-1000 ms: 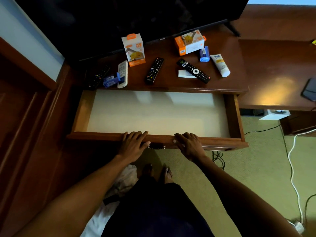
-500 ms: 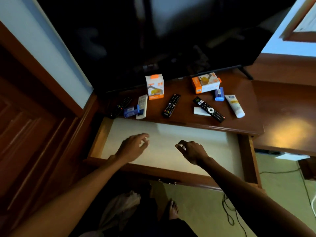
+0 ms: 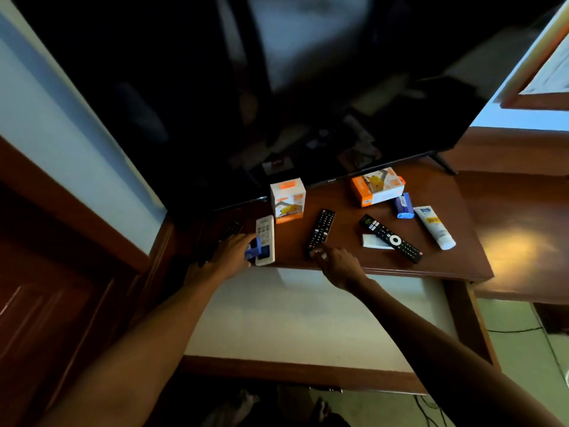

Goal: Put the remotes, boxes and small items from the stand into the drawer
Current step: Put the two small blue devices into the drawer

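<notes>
The drawer (image 3: 308, 322) is pulled out, and nothing lies on its pale lining. On the stand (image 3: 348, 211) above it my left hand (image 3: 228, 257) rests against a small blue item (image 3: 255, 249) beside a white remote (image 3: 265, 238). My right hand (image 3: 338, 266) touches the near end of a black remote (image 3: 321, 231) with its fingertips. A dark remote (image 3: 231, 229) is partly hidden beyond my left hand. Further right lie a second black remote (image 3: 391, 238) across a white flat box (image 3: 372, 241), a white tube (image 3: 434, 228) and a blue pack (image 3: 403, 206). Two orange-and-white boxes stand upright (image 3: 288, 200) and lie flat (image 3: 377, 186).
A large dark TV (image 3: 277, 87) overhangs the back of the stand, its foot (image 3: 443, 163) at the right. A lower wooden table (image 3: 523, 241) adjoins on the right. Cables (image 3: 517, 329) run over the green floor. A wooden door panel (image 3: 61, 303) stands to the left.
Both hands have left the drawer's front edge and reached forward over the open drawer to the stand. The view has tilted up towards the TV.
</notes>
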A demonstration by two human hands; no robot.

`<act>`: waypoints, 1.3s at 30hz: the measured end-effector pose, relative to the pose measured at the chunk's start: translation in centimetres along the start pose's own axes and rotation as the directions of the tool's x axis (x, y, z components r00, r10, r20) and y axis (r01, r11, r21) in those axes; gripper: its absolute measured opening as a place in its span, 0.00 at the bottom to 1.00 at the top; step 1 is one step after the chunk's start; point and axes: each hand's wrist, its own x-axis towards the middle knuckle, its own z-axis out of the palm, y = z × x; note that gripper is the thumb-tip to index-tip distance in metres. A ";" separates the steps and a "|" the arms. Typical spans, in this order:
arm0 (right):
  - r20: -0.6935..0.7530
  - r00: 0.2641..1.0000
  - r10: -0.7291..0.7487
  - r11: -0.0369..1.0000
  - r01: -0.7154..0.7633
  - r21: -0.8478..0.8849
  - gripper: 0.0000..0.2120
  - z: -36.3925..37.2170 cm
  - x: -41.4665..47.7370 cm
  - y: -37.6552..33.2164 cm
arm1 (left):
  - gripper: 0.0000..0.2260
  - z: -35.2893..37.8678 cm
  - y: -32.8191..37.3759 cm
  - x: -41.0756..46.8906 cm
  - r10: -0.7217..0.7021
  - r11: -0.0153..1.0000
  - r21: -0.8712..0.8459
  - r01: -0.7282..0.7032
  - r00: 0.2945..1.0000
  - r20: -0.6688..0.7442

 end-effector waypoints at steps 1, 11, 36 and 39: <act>-0.013 1.000 0.013 1.000 -0.013 0.014 0.13 -0.1 0.4 0.1 | 0.30 0.1 -0.2 0.3 0.022 1.000 -0.017 -0.022 1.000 -0.001; -0.316 0.906 0.283 0.947 -0.214 0.238 0.13 -5.1 2.3 6.5 | 0.26 -2.9 8.2 4.2 0.353 0.913 -0.167 -0.373 0.925 -0.136; 0.074 0.992 0.107 0.974 -0.089 -0.206 0.48 -16.2 13.6 26.8 | 0.28 3.6 27.7 18.8 0.100 0.928 -0.332 -0.171 0.970 -0.221; 0.017 0.993 0.116 0.974 -0.111 -0.200 0.47 -16.5 11.9 27.2 | 0.29 3.7 28.3 18.6 0.059 0.930 -0.343 -0.134 0.974 -0.220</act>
